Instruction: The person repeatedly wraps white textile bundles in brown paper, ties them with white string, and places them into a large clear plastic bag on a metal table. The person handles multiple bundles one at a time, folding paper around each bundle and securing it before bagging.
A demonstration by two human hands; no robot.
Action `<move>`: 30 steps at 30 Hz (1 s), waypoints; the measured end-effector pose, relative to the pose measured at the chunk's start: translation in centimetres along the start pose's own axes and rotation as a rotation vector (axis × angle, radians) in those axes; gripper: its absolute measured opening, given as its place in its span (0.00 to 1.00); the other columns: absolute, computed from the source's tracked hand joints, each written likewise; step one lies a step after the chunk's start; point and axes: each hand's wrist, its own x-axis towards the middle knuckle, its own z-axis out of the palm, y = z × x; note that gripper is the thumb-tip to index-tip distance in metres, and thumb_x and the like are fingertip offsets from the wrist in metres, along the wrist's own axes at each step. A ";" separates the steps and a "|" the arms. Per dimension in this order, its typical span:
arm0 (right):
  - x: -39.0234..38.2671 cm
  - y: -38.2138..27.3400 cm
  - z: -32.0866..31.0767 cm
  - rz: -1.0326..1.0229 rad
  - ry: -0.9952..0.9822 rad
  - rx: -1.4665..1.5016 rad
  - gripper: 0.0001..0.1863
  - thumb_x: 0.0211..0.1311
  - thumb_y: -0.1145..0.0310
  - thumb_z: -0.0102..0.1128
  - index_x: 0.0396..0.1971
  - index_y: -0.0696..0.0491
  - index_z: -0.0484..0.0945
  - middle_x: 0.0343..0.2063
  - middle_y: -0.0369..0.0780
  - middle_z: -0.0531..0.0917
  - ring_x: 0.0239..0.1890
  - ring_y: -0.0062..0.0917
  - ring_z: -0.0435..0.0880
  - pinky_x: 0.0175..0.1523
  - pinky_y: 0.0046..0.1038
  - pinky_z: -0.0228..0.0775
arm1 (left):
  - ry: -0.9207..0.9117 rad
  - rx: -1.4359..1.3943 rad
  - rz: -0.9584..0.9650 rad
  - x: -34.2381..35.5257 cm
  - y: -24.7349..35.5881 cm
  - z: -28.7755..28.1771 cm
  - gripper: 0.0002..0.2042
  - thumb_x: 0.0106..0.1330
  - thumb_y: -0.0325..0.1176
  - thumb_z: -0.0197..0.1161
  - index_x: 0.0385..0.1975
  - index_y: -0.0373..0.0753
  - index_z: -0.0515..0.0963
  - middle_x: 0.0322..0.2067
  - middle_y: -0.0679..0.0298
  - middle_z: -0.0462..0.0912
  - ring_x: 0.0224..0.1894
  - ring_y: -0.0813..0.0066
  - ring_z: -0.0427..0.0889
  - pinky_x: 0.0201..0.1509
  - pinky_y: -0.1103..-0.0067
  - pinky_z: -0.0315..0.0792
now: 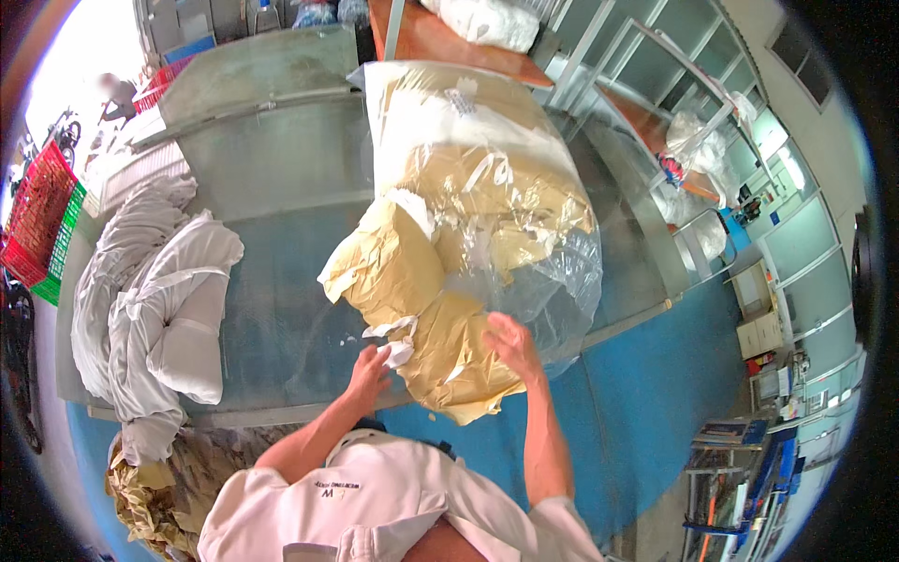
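A large clear plastic bag (571, 281) lies on the table, wrapped around a bulky bundle covered in brown paper (487, 178). At its near end the bag gapes, and crumpled, torn brown paper (389, 253) spills out toward me. My left hand (371, 373) is closed at the left edge of this paper, its fingertips on a torn white paper scrap (399, 352). To the right, my right hand (512, 345) has its fingers apart, over the near flap of brown paper (454, 351). What lies inside the bundle is hidden.
Rumpled white fabric (169, 290) lies along the table's left side. Crumpled brown paper (140, 492) sits below the near left edge. Red and green crates (42, 225) stand at the far left. A metal-framed rack (646, 122) stands at the back right. A blurred person (119, 98) is far left.
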 end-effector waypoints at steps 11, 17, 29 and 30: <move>15.0 2.8 1.7 0.397 -0.654 -0.377 0.43 0.50 0.47 0.72 0.62 0.60 0.72 0.55 0.48 0.80 0.59 0.33 0.78 0.63 0.31 0.69 | 0.135 -0.039 -0.038 3.6 2.7 3.6 0.38 0.68 0.61 0.56 0.70 0.44 0.56 0.69 0.60 0.59 0.70 0.55 0.59 0.66 0.49 0.57; 13.9 1.8 2.9 0.488 -0.826 0.242 0.51 0.45 0.51 0.77 0.68 0.57 0.64 0.59 0.44 0.77 0.58 0.30 0.77 0.64 0.31 0.68 | 0.201 -0.269 -0.106 6.1 1.8 3.8 0.38 0.67 0.69 0.48 0.68 0.47 0.63 0.66 0.60 0.68 0.67 0.62 0.67 0.65 0.52 0.62; 6.3 -14.2 8.2 -0.225 -0.617 -0.395 0.56 0.41 0.54 0.75 0.70 0.61 0.57 0.54 0.56 0.76 0.55 0.48 0.79 0.57 0.40 0.74 | -0.803 -0.942 0.421 3.9 3.4 4.5 0.31 0.72 0.58 0.45 0.67 0.44 0.66 0.64 0.56 0.72 0.64 0.57 0.72 0.68 0.56 0.66; 5.4 -15.8 8.5 -0.260 -0.589 -0.479 0.55 0.42 0.56 0.74 0.70 0.60 0.56 0.52 0.55 0.77 0.53 0.48 0.81 0.54 0.43 0.76 | -0.849 -0.908 0.437 4.4 3.6 4.5 0.30 0.72 0.58 0.45 0.66 0.44 0.66 0.63 0.56 0.72 0.64 0.57 0.72 0.67 0.56 0.66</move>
